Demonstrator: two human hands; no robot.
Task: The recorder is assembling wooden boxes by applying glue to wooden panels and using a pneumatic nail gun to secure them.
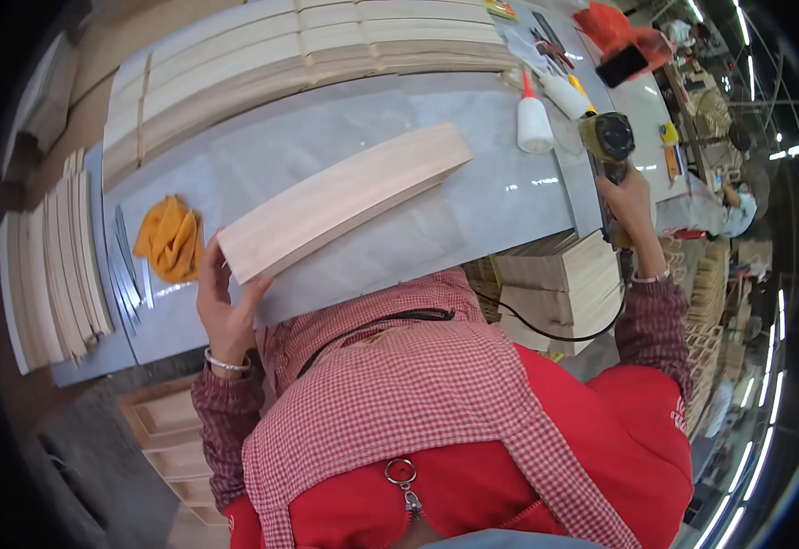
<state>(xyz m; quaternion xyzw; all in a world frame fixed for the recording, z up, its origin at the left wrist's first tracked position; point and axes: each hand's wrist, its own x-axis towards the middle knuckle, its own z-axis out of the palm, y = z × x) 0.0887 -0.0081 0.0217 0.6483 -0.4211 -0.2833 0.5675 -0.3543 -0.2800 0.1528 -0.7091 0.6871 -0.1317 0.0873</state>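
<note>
A long, pale wooden piece (349, 197), box-like with a flat top, lies slantwise on the grey worktable (344, 114). At its near left end my left hand (227, 316) grips it, thumb on the near side and fingers round the end. Off to the right, my right hand (630, 203) is wrapped round the handle of a yellow and black nail gun (608, 137), held up near the table's right side. A black hose (555, 335) curves below that hand. An orange cloth (171, 240) is bunched just beyond my left hand.
Stacked wooden boards (317, 46) line the far edge. More strips (56, 265) and thin metal rods (125, 265) lie left. A red-tipped white glue bottle (535, 123), a phone (621, 66) and tools stand far right. Wooden pieces (559, 288) are stacked below the table's near edge.
</note>
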